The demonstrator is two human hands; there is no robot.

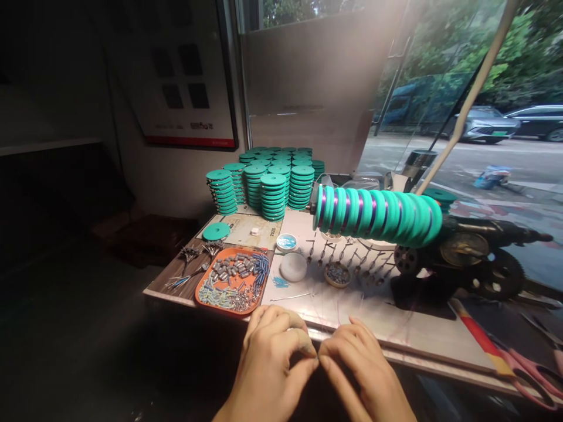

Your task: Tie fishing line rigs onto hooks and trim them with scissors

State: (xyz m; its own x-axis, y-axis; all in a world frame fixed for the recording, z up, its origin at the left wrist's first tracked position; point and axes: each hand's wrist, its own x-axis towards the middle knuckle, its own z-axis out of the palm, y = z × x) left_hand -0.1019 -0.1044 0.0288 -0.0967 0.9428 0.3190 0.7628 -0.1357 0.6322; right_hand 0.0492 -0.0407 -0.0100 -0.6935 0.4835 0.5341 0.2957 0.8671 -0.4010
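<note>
At the front edge of the table, my left hand point(277, 357) is closed, thumb and forefinger pinched together. Close beside it my right hand point(360, 369) also pinches, its fingertips almost meeting those of the left. Whatever lies between the fingertips is too small to make out. Just beyond the hands are an orange tray point(200, 293) of small grey weights and coloured tubes, and a thin metal needle-like tool point(292, 298). Faint reddish strands of thread or line point(407, 325) cross the tabletop near my right hand.
Green foam spools point(273, 196) stand in stacks at the back. A row of green spools wound with purple line point(373, 214) sits on a dark geared machine point(466, 249). Small dishes point(294, 267), hanging metal pieces point(323, 255) and pink-handled scissors point(528, 372) lie around.
</note>
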